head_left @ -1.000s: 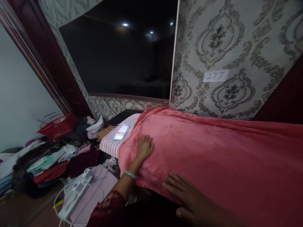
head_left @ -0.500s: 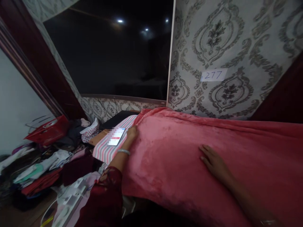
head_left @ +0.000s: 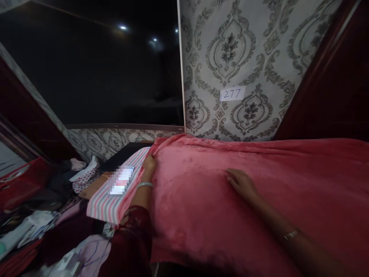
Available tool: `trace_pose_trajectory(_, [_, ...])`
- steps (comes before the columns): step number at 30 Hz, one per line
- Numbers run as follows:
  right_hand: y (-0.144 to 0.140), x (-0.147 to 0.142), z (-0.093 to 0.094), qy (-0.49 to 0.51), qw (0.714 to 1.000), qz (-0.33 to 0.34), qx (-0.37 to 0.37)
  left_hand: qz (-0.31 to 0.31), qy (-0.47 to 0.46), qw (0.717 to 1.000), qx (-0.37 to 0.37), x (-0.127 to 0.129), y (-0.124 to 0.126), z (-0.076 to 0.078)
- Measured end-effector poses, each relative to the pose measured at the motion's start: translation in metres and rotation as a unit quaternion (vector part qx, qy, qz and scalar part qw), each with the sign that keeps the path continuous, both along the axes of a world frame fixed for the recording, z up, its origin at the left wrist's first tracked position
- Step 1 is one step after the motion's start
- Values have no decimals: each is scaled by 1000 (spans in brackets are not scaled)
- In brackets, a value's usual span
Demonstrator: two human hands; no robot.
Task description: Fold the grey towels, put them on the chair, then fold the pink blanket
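A pink plush blanket (head_left: pixel 190 192) is spread across the surface in front of me, with loose folds along its far edge. At its left edge, my left hand (head_left: pixel 150 164) has its fingers closed on the fabric. My right hand (head_left: pixel 242 182) lies palm down on the middle of the blanket, fingers stretched out and holding nothing. Left of my left hand is a striped cloth (head_left: pixel 99 204) in pink, grey and white. On that cloth rests a phone (head_left: pixel 123 181) with a lit screen, partly blurred out.
A large dark television (head_left: pixel 115 73) hangs on the patterned wall behind the blanket. Beside it, a paper marked 277 (head_left: pixel 232 93) is stuck up. Piled clothes (head_left: pixel 37 227) and a red bag (head_left: pixel 24 182) lie at the left. A black flat object (head_left: pixel 123 154) sits behind the striped cloth.
My view has turned right, so the television, phone and wall shift left in the picture. My left hand keeps the blanket's edge. My right hand's fingers are closer together on the blanket.
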State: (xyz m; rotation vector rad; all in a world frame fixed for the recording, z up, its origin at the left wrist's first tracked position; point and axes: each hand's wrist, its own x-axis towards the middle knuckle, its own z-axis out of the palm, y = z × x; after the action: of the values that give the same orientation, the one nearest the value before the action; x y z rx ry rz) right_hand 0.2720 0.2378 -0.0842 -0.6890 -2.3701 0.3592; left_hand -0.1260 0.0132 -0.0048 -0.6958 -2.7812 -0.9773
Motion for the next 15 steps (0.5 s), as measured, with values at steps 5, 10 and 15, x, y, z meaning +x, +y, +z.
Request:
trace_pose_trajectory(5, [32,-34,17,42,997,-46,-52,-16,-9,998,58,0,0,-10])
trace_pose_trajectory(10, [58,-52,9,58,991,-80,-94,-74,-45,990,114,-10,-8,-13])
trace_pose_trajectory(15, [66,-42,-6,57,990,-66,-111,-129,-102,974,158,-22,-14,-17])
